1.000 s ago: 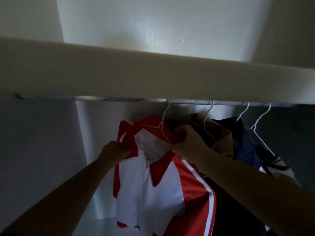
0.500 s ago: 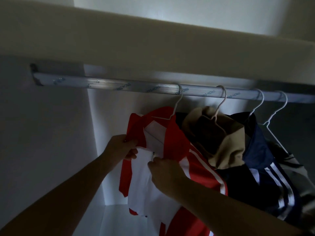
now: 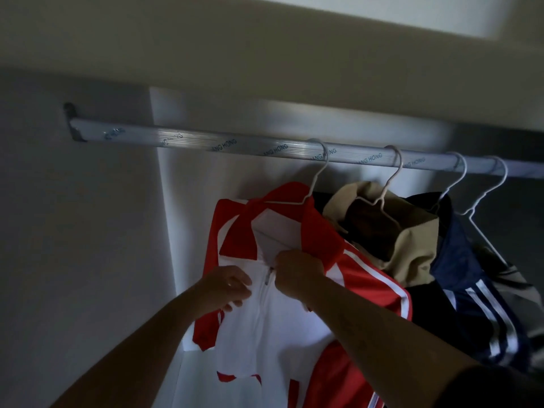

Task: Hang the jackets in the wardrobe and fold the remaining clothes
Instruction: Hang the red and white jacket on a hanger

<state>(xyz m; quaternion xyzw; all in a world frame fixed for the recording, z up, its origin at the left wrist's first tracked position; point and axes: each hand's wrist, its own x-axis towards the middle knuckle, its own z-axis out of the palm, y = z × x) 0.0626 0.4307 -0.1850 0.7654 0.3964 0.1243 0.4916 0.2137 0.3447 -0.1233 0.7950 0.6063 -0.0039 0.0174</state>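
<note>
At the left, the metal rail (image 3: pixel 206 141) runs from its bracket on the wardrobe (image 3: pixel 73 231) side wall. Below it, the left hand (image 3: pixel 226 285) grips the white front panel of the red and white jacket (image 3: pixel 273 334), just left of the zip pull (image 3: pixel 268 276). The right hand (image 3: pixel 297 273) pinches the cloth on the zip's other side (fingers curled, thumb hidden), and the jacket hangs from a white wire hanger (image 3: pixel 319 178) hooked on the rail. Further right hang a tan hooded jacket (image 3: pixel 412 251) and a navy striped jacket (image 3: pixel 471 290), then a last hanger (image 3: pixel 485 201) whose garment is too dim to identify.
</note>
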